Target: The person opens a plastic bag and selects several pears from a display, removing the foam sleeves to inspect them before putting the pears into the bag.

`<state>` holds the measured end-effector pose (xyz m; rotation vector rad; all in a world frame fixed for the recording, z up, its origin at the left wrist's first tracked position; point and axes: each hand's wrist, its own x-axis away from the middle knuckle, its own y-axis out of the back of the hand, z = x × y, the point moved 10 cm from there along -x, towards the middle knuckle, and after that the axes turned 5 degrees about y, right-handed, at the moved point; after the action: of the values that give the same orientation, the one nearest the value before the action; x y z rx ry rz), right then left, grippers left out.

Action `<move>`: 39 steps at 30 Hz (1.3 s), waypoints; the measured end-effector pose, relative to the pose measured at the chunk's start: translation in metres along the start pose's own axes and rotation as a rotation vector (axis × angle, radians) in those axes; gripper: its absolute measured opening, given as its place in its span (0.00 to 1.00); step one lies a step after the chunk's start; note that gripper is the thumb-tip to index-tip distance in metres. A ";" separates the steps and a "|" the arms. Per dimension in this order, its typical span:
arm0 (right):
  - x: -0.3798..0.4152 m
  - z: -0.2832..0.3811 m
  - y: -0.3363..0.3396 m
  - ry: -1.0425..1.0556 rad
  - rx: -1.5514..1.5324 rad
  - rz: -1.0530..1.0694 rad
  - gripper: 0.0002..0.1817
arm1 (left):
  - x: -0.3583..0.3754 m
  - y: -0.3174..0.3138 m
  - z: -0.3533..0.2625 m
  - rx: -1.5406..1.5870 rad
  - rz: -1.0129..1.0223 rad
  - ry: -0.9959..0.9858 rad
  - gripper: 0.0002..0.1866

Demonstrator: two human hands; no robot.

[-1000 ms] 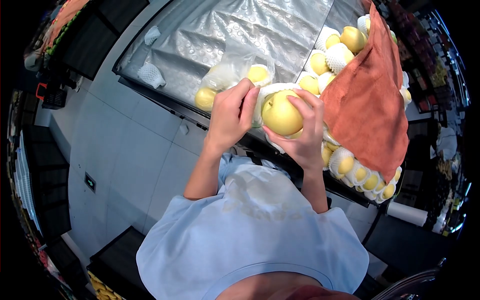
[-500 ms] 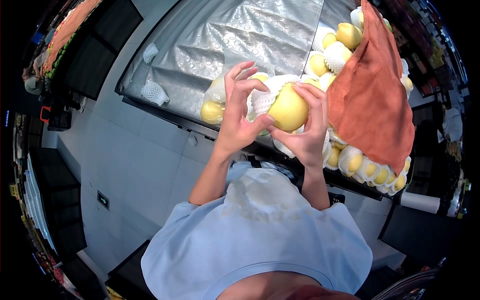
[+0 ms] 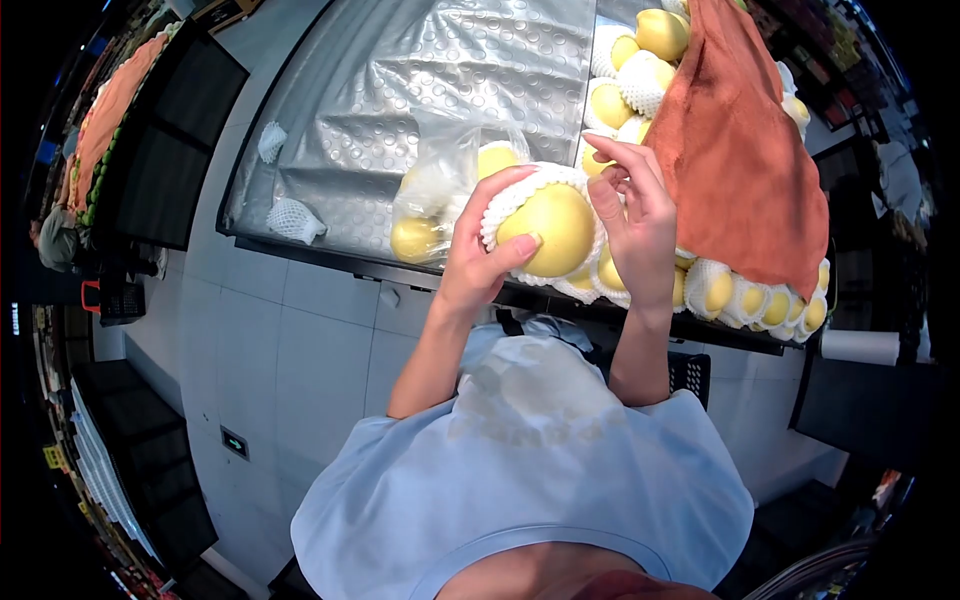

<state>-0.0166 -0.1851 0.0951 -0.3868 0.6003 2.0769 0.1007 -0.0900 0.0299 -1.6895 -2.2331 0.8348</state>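
Head view, looking down over a person in a pale blue shirt (image 3: 520,470) who stands at a produce display. The left hand (image 3: 480,255) grips a large round yellow pear (image 3: 548,228) at the centre of the picture, thumb pressed on its front and fingers curled over the white foam mesh sleeve (image 3: 520,190) that wraps the fruit's top and sides. The right hand (image 3: 635,225) is open beside the pear at 3 o'clock, fingers loosely spread, its palm near the fruit; whether it touches the sleeve cannot be told. At 9 o'clock of the pear, just beside the left hand, lies a clear plastic bag (image 3: 440,185) holding more yellow pears. The bag rests on a silver bubble-textured liner (image 3: 440,80) that covers the display bin toward 12 o'clock. Two empty white foam sleeves (image 3: 295,218) lie on the liner at 9 o'clock. At 2 o'clock an orange-brown cloth (image 3: 740,160) drapes over a heap of sleeved yellow pears (image 3: 740,300).
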 end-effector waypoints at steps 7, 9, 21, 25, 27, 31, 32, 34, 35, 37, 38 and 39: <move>-0.003 0.014 -0.002 0.113 0.199 0.001 0.07 | 0.003 0.002 0.014 0.015 -0.006 0.017 0.34; 0.000 0.024 -0.005 0.240 0.312 -0.058 0.08 | 0.001 0.001 0.016 0.066 -0.079 0.044 0.30; 0.015 -0.005 -0.050 0.120 0.231 0.363 0.61 | -0.007 0.010 0.026 0.069 -0.215 0.083 0.27; 0.012 -0.022 -0.044 0.171 0.246 0.358 0.55 | -0.005 0.000 0.025 0.011 0.006 0.147 0.33; 0.011 -0.063 -0.039 -0.209 -0.259 0.263 0.50 | -0.001 -0.001 0.011 -0.150 -0.040 0.153 0.35; -0.002 -0.098 -0.037 -0.477 -0.792 0.142 0.40 | -0.001 0.006 -0.050 -0.935 -0.218 0.117 0.36; -0.006 -0.105 -0.044 -0.591 -0.982 0.117 0.38 | -0.008 0.022 -0.060 -1.127 -0.354 0.050 0.36; -0.022 -0.108 -0.053 -0.625 -1.020 0.107 0.36 | -0.029 0.043 -0.073 -1.379 -0.434 0.014 0.30; -0.029 -0.112 -0.058 -0.656 -1.055 0.089 0.34 | -0.039 0.049 -0.077 -1.380 -0.439 0.016 0.30; -0.042 -0.121 -0.072 -0.651 -1.069 0.097 0.34 | -0.055 0.063 -0.062 -1.390 -0.313 0.258 0.23; -0.048 -0.124 -0.080 -0.642 -1.082 0.100 0.34 | -0.058 0.068 -0.063 -1.391 -0.315 0.257 0.23; -0.050 -0.127 -0.090 -0.654 -1.131 0.099 0.34 | -0.061 0.076 -0.058 -1.409 -0.304 0.305 0.22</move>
<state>0.0913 -0.2477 -0.0100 -0.2548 -1.0043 2.2792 0.2099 -0.1155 0.0450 -1.4905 -2.8045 -1.2919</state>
